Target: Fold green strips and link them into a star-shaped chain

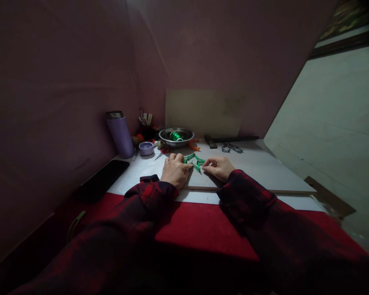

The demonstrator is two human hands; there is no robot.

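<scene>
On a pale board (pixel 249 168), green thread (pixel 197 167) runs in an angular outline around what look like small upright nails. My left hand (pixel 175 170) rests over the left side of this outline, its fingers bent and pressed onto it, the index finger pointing right. At the right side of the outline, my right hand (pixel 219 168) is closed in a pinch, thumb and index finger together close to the green thread. Whatever lies between those fingertips is too small to make out. A spool of green thread (pixel 176 136) lies in a steel bowl (pixel 190 134) behind my hands.
Small scissors (pixel 161 153) and a purple dish (pixel 146 148) are left of the bowl. A purple bottle (pixel 121 135) and a black phone-like slab (pixel 101 180) stand farther left. A hammer (pixel 211 141) and a dark nailed outline (pixel 232 148) lie at the back right.
</scene>
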